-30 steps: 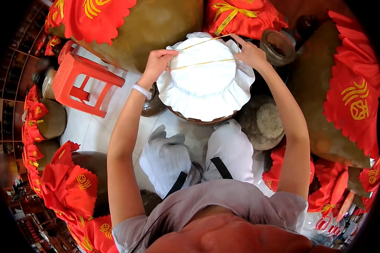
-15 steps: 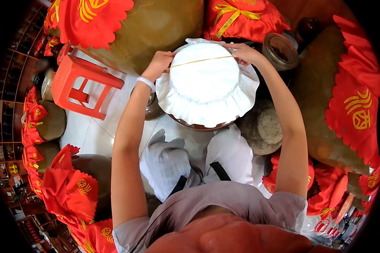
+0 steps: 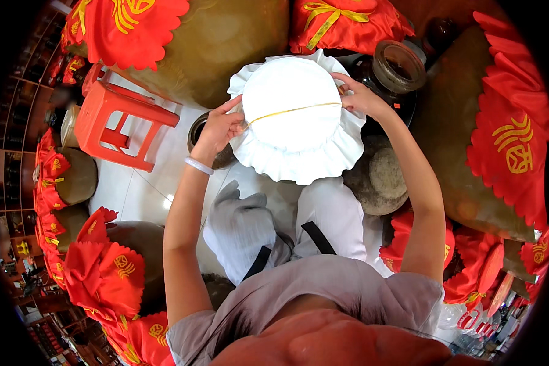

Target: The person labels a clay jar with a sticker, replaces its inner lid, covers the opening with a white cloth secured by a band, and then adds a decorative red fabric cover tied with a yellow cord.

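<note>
In front of me is a round pot or jar top draped with a white cloth (image 3: 293, 135), its ruffled edge flaring out all round. The cloth hides the vessel beneath. A thin yellow elastic band (image 3: 294, 110) runs taut across the cloth's top from side to side. My left hand (image 3: 222, 125), with a pale bangle on the wrist, pinches the band at the left edge of the round top. At the right edge, the fingers of my right hand (image 3: 360, 99) grip its other end. Whether the band passes behind the far side is hidden.
A red plastic stool (image 3: 116, 125) stands to the left on pale tiles. Large brown jars with red cloth covers (image 3: 515, 146) crowd both sides and the back. A glass jar (image 3: 399, 66) sits beyond my right hand; a round stone-like lid (image 3: 378, 175) lies beside my right knee.
Both hands have come nearer to me along the cloth's sides, and the band's line across the top has shifted nearer too. The cloth's near edge now covers the brown rim seen before.
</note>
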`<move>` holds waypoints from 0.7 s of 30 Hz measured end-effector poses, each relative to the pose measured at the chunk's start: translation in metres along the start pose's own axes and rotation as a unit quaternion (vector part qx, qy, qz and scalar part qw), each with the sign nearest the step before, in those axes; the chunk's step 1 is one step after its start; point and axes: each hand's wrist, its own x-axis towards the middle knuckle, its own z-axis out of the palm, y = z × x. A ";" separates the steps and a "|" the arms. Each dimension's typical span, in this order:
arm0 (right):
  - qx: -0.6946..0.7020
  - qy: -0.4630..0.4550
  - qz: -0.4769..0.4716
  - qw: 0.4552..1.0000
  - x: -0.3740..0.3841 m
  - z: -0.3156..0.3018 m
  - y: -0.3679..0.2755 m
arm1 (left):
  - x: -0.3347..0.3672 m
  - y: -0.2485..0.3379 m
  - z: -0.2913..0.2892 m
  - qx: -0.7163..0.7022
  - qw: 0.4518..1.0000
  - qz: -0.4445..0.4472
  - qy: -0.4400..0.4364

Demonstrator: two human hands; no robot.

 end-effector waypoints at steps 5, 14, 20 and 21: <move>-0.095 0.030 -0.076 0.992 -0.040 0.021 0.022 | -0.028 -0.028 0.007 0.075 0.997 0.012 0.006; -0.252 0.305 -0.171 0.902 -0.085 0.080 -0.010 | -0.062 -0.045 0.057 0.244 0.931 0.229 0.148; -0.324 0.376 -0.220 0.840 -0.032 0.044 -0.026 | -0.017 -0.009 0.061 0.460 0.756 0.410 0.221; -0.274 0.358 -0.156 0.879 -0.023 0.039 -0.024 | -0.004 -0.007 0.058 0.485 0.769 0.367 0.198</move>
